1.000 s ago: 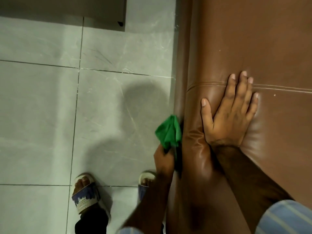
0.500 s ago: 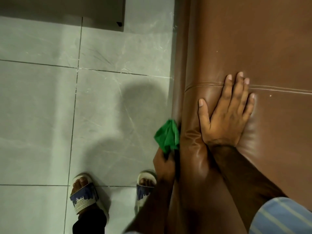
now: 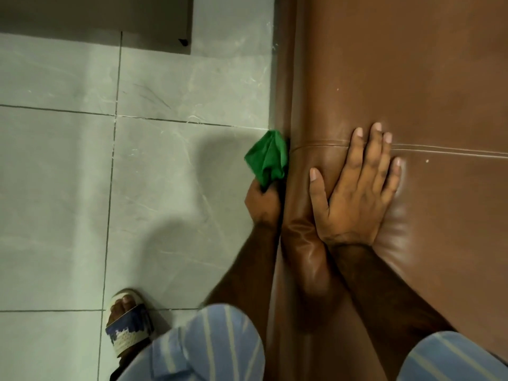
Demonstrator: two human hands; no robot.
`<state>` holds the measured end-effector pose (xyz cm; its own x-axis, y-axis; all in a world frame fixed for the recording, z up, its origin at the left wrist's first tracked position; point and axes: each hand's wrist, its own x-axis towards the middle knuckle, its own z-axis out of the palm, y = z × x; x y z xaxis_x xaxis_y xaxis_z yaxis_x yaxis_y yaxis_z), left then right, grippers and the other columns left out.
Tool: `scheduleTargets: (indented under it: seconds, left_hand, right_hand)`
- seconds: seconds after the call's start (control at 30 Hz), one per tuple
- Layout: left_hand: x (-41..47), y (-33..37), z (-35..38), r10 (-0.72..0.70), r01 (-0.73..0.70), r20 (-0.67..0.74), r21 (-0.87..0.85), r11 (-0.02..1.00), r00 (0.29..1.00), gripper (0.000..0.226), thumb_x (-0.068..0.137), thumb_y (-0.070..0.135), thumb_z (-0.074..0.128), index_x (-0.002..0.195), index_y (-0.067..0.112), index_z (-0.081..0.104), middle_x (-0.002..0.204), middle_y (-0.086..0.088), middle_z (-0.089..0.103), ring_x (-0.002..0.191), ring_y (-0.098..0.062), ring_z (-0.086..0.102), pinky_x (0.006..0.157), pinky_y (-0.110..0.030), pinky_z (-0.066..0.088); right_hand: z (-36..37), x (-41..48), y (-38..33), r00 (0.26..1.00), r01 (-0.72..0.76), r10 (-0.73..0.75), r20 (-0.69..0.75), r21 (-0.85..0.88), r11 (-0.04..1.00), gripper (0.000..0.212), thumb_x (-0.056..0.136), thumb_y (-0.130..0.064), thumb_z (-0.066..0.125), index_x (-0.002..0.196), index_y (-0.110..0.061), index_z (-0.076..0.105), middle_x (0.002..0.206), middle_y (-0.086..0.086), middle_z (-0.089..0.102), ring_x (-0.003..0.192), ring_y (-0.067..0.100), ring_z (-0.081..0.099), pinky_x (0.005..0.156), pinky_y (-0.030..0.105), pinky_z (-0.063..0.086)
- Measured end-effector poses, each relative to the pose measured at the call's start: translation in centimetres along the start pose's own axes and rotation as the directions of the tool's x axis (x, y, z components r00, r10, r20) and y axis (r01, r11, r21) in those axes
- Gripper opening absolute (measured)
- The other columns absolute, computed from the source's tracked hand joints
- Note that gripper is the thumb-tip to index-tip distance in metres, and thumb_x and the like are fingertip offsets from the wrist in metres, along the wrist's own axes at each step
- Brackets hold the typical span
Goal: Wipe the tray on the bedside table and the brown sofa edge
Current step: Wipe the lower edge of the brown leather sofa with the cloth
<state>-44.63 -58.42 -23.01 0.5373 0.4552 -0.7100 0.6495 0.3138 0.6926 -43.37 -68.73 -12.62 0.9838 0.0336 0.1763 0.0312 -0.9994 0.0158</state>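
left hand pinches crumpled green cloth against brown leather sofa edge, which runs straight ahead; right hand lies spread flat.

A bunched green cloth presses against the rounded outer edge of a glossy brown leather sofa, at nine o'clock from its stitched seam.

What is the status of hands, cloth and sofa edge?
Left hand gripping crumpled green cloth against brown leather sofa edge. Right hand flat on top. Nothing blocking.
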Motion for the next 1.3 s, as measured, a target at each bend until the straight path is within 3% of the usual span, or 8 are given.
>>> scheduleTargets:
  seconds: [0.17,0.3,0.57,0.67,0.8,0.93,1.07,1.3]
  left_hand:
    - [-3.8,-5.6,-4.7,-0.127,0.118,0.036,0.196,0.973,0.991,0.039,0.071,0.042,0.057,0.080,0.007,0.070,0.075,-0.016,0.073,0.075,-0.032,0.072,0.065,-0.047,0.059]
    - [3.6,-3.3,-1.7,-0.197,0.119,0.086,0.548,0.828,0.977,0.026,0.087,0.019,0.059,0.104,0.004,0.072,0.107,-0.019,0.075,0.102,-0.037,0.070,0.086,-0.034,0.056]
    - [4.7,2.6,1.2,0.018,-0.016,0.077,-0.022,1.000,0.997,0.022,0.076,0.029,0.064,0.090,0.016,0.075,0.090,-0.012,0.078,0.088,-0.034,0.074,0.080,-0.050,0.063]
    - [0.8,-0.9,-2.1,-0.003,-0.010,0.052,0.253,0.967,0.999,0.034,0.078,0.038,0.061,0.087,0.008,0.073,0.085,-0.016,0.076,0.082,-0.033,0.072,0.073,-0.044,0.060]
    - [4.9,0.3,-0.6,-0.147,0.074,0.097,0.534,0.842,0.984,0.029,0.084,0.028,0.062,0.100,0.008,0.074,0.103,-0.018,0.076,0.097,-0.035,0.071,0.089,-0.040,0.059]
    - [9.5,5.3,2.3,-0.016,0.008,0.077,0.108,0.994,0.997,0.033,0.071,0.037,0.066,0.096,0.018,0.076,0.094,-0.010,0.079,0.091,-0.034,0.075,0.086,-0.051,0.062]
    - [5.1,2.3,0.8,-0.034,0.050,0.097,-0.165,0.985,0.995,0.030,0.069,0.033,0.069,0.090,0.013,0.078,0.096,-0.019,0.078,0.093,-0.040,0.074,0.082,-0.052,0.062]
    - [4.6,-4.6,-2.8,-0.160,0.045,0.189,0.500,0.865,0.969,0.035,0.089,0.028,0.063,0.114,0.005,0.070,0.114,-0.019,0.074,0.105,-0.035,0.069,0.093,-0.040,0.057]
  right_hand:
    - [0.0,0.1,-0.1,1.000,-0.006,0.006,0.005,-0.016,1.000,0.084,0.106,-0.066,0.024,0.168,-0.011,0.017,0.178,0.015,0.016,0.166,0.031,0.013,0.133,0.058,0.016]
    - [0.0,0.0,0.0,1.000,-0.006,0.006,0.005,-0.004,1.000,0.084,0.105,-0.066,0.024,0.168,-0.011,0.017,0.177,0.015,0.016,0.166,0.032,0.013,0.134,0.058,0.015]
    - [0.1,0.0,-0.1,1.000,-0.004,0.004,-0.004,-0.011,1.000,0.084,0.105,-0.066,0.026,0.168,-0.010,0.020,0.177,0.016,0.018,0.165,0.032,0.016,0.133,0.059,0.017]
    - [0.2,-0.1,-0.1,1.000,-0.010,0.011,0.010,-0.015,1.000,0.084,0.105,-0.066,0.025,0.168,-0.010,0.018,0.177,0.015,0.017,0.166,0.032,0.014,0.133,0.059,0.017]
    - [0.3,-0.1,0.0,1.000,-0.007,0.007,0.004,-0.016,1.000,0.083,0.106,-0.065,0.026,0.168,-0.010,0.018,0.177,0.016,0.016,0.166,0.032,0.014,0.133,0.059,0.016]
    - [0.4,-0.1,0.0,1.000,-0.010,0.010,-0.004,-0.005,1.000,0.083,0.105,-0.065,0.027,0.168,-0.011,0.020,0.177,0.016,0.018,0.166,0.032,0.015,0.133,0.059,0.017]
    - [0.2,0.0,0.0,1.000,-0.011,0.011,0.019,0.004,1.000,0.084,0.105,-0.065,0.027,0.169,-0.012,0.016,0.177,0.016,0.016,0.166,0.032,0.013,0.134,0.059,0.015]
    - [0.3,-0.2,0.0,1.000,-0.008,0.008,0.015,0.004,1.000,0.084,0.105,-0.066,0.023,0.169,-0.012,0.016,0.178,0.015,0.015,0.166,0.032,0.012,0.134,0.058,0.014]
